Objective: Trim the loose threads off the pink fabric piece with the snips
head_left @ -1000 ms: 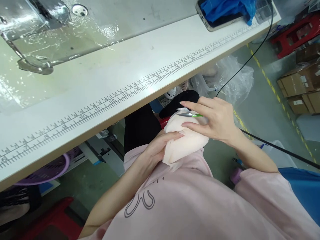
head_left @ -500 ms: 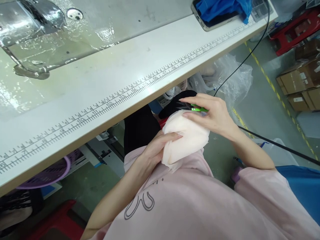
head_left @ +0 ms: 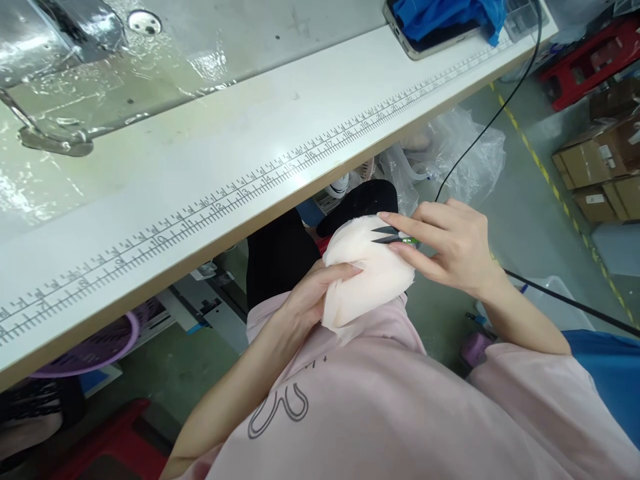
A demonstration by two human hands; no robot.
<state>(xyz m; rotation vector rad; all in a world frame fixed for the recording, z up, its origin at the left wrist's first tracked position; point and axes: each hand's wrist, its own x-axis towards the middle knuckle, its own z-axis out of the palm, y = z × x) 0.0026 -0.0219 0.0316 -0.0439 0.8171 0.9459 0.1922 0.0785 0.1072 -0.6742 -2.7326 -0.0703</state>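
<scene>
My left hand (head_left: 313,297) grips the near left side of a pale cream padded fabric piece (head_left: 367,273) held over my lap, below the table's front edge. My right hand (head_left: 450,247) pinches small thread snips with a green handle (head_left: 395,235), their dark blades resting on the top of the fabric piece. Both hands are closed around what they hold.
A white sewing table (head_left: 280,140) with a printed ruler along its front edge spans the view; the sewing machine base (head_left: 50,87) sits at the far left. A phone under blue cloth (head_left: 440,20) lies at the far right. Cardboard boxes (head_left: 605,167), a black cable (head_left: 565,300) and a purple basket (head_left: 90,347) are around.
My right hand has shifted right and slightly down with the snips, the blades now lying on top of the fabric. My left hand kept its grip.
</scene>
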